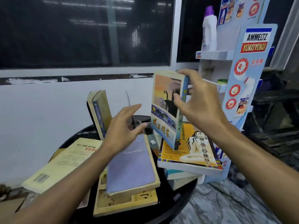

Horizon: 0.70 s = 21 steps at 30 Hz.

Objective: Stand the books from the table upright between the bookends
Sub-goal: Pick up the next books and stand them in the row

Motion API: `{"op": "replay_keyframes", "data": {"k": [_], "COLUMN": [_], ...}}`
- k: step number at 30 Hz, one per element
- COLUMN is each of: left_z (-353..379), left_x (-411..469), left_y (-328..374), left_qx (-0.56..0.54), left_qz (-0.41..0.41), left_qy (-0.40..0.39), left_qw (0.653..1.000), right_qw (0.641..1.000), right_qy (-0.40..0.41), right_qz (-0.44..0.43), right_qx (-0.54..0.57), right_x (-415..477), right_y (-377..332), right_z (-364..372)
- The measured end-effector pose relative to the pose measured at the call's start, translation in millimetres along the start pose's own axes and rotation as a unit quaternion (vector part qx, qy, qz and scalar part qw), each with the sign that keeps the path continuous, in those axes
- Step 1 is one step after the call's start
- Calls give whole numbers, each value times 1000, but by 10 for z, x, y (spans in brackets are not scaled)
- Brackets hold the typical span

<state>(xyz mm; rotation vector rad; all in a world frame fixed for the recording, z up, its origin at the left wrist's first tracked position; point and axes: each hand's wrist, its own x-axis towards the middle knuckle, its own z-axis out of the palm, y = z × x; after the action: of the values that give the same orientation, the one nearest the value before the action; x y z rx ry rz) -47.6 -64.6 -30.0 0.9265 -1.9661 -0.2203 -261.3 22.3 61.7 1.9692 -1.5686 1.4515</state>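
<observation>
The right hand [195, 104] grasps the sunset-cover book [166, 109] right of the frame's centre, fingers curled over its top corner and thumb pressed on the cover beside the spine. The book's long axis is nearly vertical, and its lower corner hangs just above the illustrated book [191, 152] that tops the stack at the right. The place it seems meant for lies to the left and lower, near the frame's centre. There a yellowed book [99, 112] already leans upright, and a thin dark plate [133, 121] rises beside it (probably a bookend, though it is too slim to be sure). The left hand [124, 131] is released, fingers spread and holding nothing. It hovers over the purple book [131, 167] lying flat on the round black table [186, 196] and is the nearer hand to that gap, well placed to steady the leaning book.
</observation>
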Motion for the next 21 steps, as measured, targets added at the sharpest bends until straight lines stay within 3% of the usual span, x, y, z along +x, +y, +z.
{"op": "replay_keyframes", "data": {"k": [6,11,21], "left_z": [-685,-916,-846], "left_x": [250,387,462], "left_y": [-737,-1196,-1489], "left_qx": [152,218,175], "left_qz": [-46,-103,-111], "left_qy": [54,22,-23], "left_qw": [986,970,978], "right_qw": [999,996,995], "right_qy": [-23,-46,-77], "right_qz": [-9,-7,-13], "right_qx": [39,70,60], "right_x": [181,287,580], "right_y": [-214,-389,-467], "right_z": [404,769,1572]}}
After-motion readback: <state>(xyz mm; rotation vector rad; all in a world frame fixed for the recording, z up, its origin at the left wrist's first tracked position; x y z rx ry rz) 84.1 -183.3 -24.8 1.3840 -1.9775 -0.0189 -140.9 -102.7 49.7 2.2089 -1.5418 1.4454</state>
